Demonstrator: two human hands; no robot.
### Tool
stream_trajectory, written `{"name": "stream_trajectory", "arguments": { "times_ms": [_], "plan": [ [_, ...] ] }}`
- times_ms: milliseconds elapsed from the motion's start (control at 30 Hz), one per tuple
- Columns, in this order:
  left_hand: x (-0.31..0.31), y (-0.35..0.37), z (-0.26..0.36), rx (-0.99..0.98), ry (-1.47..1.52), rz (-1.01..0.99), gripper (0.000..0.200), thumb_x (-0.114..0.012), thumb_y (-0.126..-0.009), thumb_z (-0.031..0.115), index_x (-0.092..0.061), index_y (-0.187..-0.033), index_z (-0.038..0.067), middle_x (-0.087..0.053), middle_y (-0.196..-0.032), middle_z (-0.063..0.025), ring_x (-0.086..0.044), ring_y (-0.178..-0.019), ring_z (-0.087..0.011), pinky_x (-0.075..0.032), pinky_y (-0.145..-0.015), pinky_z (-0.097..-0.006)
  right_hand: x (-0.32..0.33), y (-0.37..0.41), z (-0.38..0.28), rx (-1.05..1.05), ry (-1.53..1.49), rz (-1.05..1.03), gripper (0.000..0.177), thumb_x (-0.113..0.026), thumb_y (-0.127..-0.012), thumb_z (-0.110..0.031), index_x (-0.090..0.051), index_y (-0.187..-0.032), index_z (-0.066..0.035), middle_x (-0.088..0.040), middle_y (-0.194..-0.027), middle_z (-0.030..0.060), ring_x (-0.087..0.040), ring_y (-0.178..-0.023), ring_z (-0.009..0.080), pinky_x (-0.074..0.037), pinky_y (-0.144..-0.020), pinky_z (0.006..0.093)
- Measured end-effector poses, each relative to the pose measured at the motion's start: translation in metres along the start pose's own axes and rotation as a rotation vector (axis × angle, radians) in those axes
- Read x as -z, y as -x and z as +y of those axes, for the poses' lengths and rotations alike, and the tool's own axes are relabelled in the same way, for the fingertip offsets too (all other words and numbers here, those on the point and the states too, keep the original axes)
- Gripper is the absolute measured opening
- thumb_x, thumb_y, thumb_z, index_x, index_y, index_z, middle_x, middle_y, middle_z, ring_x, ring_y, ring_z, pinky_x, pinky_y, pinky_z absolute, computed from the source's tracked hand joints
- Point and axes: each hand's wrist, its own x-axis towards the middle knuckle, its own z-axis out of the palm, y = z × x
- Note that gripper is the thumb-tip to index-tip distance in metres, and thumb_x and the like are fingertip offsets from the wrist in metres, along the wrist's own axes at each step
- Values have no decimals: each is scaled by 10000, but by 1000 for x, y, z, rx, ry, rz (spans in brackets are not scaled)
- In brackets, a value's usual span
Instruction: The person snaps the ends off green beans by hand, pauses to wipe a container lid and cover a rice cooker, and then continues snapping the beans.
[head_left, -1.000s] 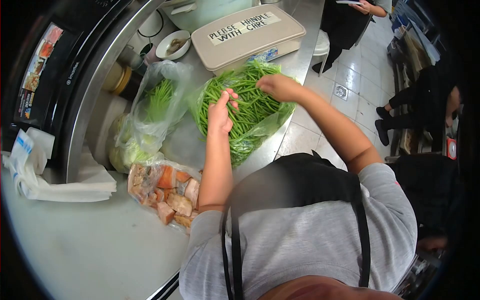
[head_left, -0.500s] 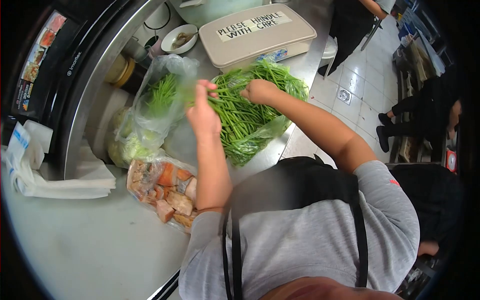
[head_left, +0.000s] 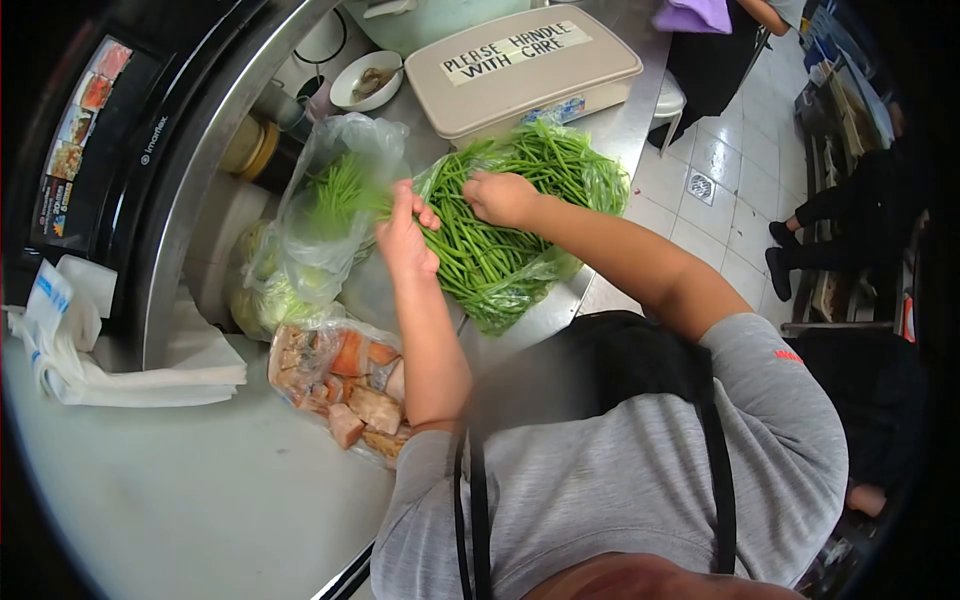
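Note:
A large heap of long thin green vegetable stems (head_left: 470, 245) lies in an opened clear plastic bag (head_left: 510, 300) on the steel counter. My left hand (head_left: 406, 238) is at the heap's left edge, fingers curled around some stems whose blurred green ends stick out to the left. Over the heap's upper middle, my right hand (head_left: 502, 200) has its fingers pinched together on stems; the fingertips are partly hidden. Left of my left hand, a second clear bag (head_left: 365, 145) stands open, with leafy green tips (head_left: 340, 190) in or in front of it.
A lidded beige box (head_left: 525, 75) sits behind the heap, beside a white bowl (head_left: 367, 80). Nearer are a bagged pale green vegetable (head_left: 280, 300), bagged fish-like chunks (head_left: 350, 385) and folded white bags (head_left: 150, 375). Other people stand on the tiled floor at right.
The view has shifted slightly. My right hand has drawn a little left, closer to my left hand. A purple cloth has appeared by the person at the top.

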Motion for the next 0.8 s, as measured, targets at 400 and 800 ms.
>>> {"name": "stream_trajectory", "arguments": {
  "times_ms": [400,800],
  "plan": [
    [-18,1,-38,30,-525,-140,128,-543,-774,151,-518,-841,44,-520,-643,-14,-415,-441,-68,-316,-378,-187,66,5,-18,-24,-481,317,110,-543,-686,-97,-540,-781,-41,-578,-732,137,-566,-639,270,-460,-575,324],
    [-25,5,-28,275,-16,-226,114,-484,-813,137,-475,-868,38,-487,-712,-43,-418,-532,-117,-349,-451,-225,66,27,25,-355,-379,-123,254,-488,-760,-277,-544,-801,-33,-588,-710,115,-563,-612,215,-434,-567,335]
  ]
}}
